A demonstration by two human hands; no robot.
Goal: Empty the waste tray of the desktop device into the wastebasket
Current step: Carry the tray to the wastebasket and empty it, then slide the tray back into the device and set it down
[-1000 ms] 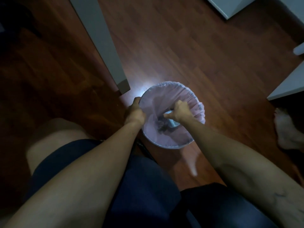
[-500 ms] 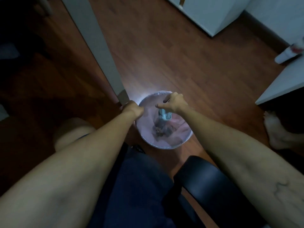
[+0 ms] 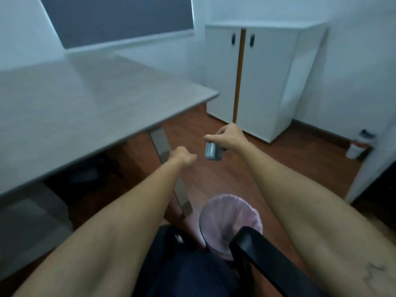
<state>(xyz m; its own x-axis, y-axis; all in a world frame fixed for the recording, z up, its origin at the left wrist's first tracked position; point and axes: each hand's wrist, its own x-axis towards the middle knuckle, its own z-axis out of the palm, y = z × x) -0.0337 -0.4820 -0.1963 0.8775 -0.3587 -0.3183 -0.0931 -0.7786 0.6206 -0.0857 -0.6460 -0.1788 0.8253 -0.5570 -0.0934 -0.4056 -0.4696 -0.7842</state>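
The right hand is pinching a small grey-blue plastic waste tray by its top, dangling it above the wooden floor, far beyond the pink-lined round wastebasket. The left hand is hanging curled, seemingly empty through the blur. Any leftover scraps risk falling onto the floor, since the tray is hanging tilted.

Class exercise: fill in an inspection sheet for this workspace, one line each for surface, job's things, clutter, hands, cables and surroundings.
Surface: grey desk, bare where visible.
Job's things: small grey waste tray held in the air; wastebasket with pink liner on the floor below.
Clutter: nothing seen.
Hands: right hand grips the tray; left hand closed, apparently holding nothing.
Cables: nothing seen.
Surroundings: white cabinet, black chair armrest, wooden floor.
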